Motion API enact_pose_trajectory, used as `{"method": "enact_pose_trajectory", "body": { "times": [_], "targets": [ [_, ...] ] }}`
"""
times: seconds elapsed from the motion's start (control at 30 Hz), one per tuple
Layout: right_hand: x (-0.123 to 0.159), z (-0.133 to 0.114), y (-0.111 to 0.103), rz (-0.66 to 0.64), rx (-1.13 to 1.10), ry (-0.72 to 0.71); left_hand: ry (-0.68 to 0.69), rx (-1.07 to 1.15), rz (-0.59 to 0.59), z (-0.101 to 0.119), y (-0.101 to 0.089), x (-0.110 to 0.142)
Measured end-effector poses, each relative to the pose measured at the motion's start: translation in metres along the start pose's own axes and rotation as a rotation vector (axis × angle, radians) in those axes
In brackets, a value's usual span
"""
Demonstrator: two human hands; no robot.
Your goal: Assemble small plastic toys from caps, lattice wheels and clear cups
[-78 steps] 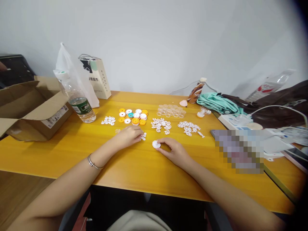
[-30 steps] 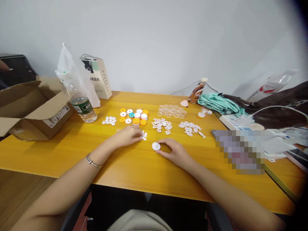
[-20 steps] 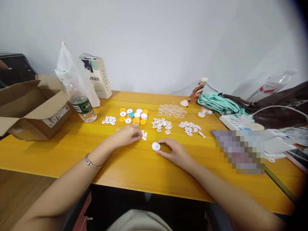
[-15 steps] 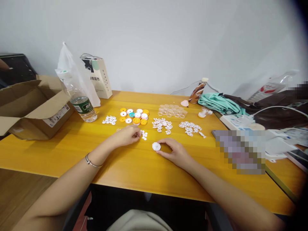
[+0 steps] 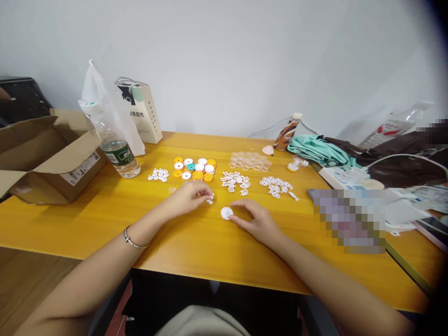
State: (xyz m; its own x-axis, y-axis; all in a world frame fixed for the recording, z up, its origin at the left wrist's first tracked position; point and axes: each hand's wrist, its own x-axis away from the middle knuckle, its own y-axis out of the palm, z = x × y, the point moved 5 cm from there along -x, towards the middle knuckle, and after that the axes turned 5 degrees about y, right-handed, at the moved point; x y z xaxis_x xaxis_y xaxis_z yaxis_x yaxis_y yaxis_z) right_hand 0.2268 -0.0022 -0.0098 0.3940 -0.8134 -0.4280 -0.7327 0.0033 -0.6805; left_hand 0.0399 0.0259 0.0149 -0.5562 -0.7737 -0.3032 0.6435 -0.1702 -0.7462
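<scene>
Disc of round white plastic (image 5: 226,213), near the middle of the glossy yellow wooden table (image 5: 196,247); the right hand (image 5: 258,221), fingers parted, has its thumb at the rim. Left hand (image 5: 189,198) partly covers small round white pieces (image 5: 209,202); its grip cannot be told.

Paper bag (image 5: 144,126) reads "超市", water bottle (image 5: 121,153) "怡"

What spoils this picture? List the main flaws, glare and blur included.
Head view: the table has a soft sheen; head view: the white disc at the right hand shows little fine detail; head view: darkness fills the right corners; head view: pixel blocks mask a patch at right.
</scene>
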Motion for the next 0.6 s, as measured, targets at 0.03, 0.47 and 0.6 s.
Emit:
{"method": "enact_pose_trajectory", "body": {
  "times": [0.03,0.47,0.6],
  "targets": [
    [0.0,-0.001,-0.001,0.028,-0.017,-0.018,0.005,0.078,0.011,0.005,0.004,0.0],
    [0.001,-0.003,-0.003,0.082,-0.246,0.051,0.081,0.375,0.095,0.034,0.037,-0.001],
    [-0.003,0.013,-0.003,0.137,-0.331,0.155,0.054,0.15,0.072,0.029,0.034,0.001]
  ]
}}
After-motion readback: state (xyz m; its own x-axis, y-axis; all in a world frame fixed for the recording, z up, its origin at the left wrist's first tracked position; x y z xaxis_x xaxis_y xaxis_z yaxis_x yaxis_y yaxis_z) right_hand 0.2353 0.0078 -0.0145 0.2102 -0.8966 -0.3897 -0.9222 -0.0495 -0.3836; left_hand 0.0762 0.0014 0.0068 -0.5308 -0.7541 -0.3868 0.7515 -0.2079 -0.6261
